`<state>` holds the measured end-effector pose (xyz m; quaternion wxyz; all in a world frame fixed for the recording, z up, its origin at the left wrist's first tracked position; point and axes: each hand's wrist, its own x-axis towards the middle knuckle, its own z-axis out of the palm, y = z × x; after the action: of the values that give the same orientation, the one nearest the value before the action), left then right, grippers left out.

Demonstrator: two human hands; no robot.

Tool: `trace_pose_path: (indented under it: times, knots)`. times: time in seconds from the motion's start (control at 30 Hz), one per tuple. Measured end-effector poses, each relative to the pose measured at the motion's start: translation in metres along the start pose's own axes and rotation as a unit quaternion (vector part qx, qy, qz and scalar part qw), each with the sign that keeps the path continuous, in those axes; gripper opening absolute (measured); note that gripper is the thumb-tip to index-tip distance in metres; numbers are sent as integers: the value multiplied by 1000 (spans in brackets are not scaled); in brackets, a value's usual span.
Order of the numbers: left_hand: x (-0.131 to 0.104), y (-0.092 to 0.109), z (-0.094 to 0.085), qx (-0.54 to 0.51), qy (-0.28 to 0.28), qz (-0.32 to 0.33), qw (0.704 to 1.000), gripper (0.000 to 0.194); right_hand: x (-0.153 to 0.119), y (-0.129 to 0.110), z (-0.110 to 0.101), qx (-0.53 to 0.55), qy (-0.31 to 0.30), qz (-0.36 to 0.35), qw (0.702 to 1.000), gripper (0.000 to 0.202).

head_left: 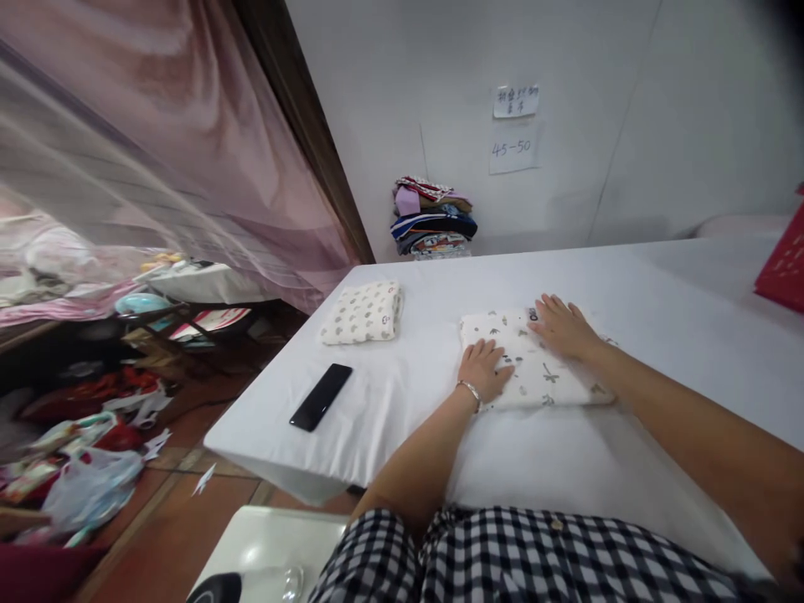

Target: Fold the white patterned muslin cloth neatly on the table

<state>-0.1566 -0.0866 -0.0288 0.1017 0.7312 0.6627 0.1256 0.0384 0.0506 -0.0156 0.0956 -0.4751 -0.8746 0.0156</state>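
A folded white cloth with small grey prints (pixel 540 377) lies on the white-covered table (pixel 402 419) in front of me. My left hand (pixel 485 368) rests flat on its left part, fingers spread, a bracelet at the wrist. On the upper right part of the same cloth lies my right hand (pixel 565 327), its fingers also stretched out over the fabric. A second folded cloth with a grey pattern (pixel 364 312) sits further left, touched by neither hand.
A black phone (pixel 322 397) lies near the table's left edge. Folded clothes (pixel 433 219) are stacked beyond the far edge. A red object (pixel 785 264) stands at the far right. Left of the table are a pink curtain (pixel 251 126) and plastic bags (pixel 94 486) on the floor.
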Motion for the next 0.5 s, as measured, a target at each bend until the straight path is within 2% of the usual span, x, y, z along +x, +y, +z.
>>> trace_pose_path:
  times: [0.13,0.27,0.33,0.43,0.5]
  knots:
    - [-3,-3,1,-6,0,4,1000,55,11,14,22,-13,-33,27,999,66]
    - [5,3,-13,-10,-31,-12,999,55,12,20,31,-12,-26,25,999,68]
    - [19,10,-23,-7,-43,-28,999,59,12,19,31,-15,-31,26,999,70]
    - [50,18,-32,23,7,-17,1000,69,11,18,29,-24,-32,28,999,71]
    - [69,14,-30,38,9,-30,999,73,11,18,29,-21,-33,30,999,71]
